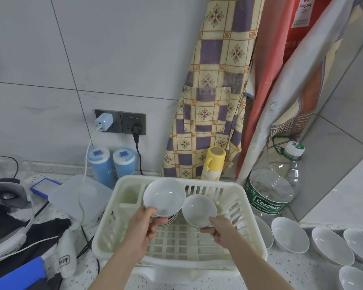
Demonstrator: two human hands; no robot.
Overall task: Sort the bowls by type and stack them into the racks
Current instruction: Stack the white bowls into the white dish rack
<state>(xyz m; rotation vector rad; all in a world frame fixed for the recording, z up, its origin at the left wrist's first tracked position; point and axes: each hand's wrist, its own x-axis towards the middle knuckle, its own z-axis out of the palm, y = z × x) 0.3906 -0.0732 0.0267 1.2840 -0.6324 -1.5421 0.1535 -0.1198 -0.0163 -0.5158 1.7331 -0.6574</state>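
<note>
A cream plastic dish rack (247,208) stands on the speckled counter in front of me. My left hand (144,227) grips the near rim of a large white bowl (164,195), held tilted above a stack of striped-edge bowls (169,220) in the rack's left part. My right hand (217,230) pinches the near rim of a smaller white bowl (198,209), tilted over the middle of the rack, beside the large one. Several more white bowls (289,234) sit loose on the counter to the right of the rack.
Behind the rack stand a yellow flask (213,163), two blue canisters (110,164) and a large water bottle (275,189). A clear lidded box (80,197), cables, a glove and dark gear crowd the counter at left. Aprons hang on the wall.
</note>
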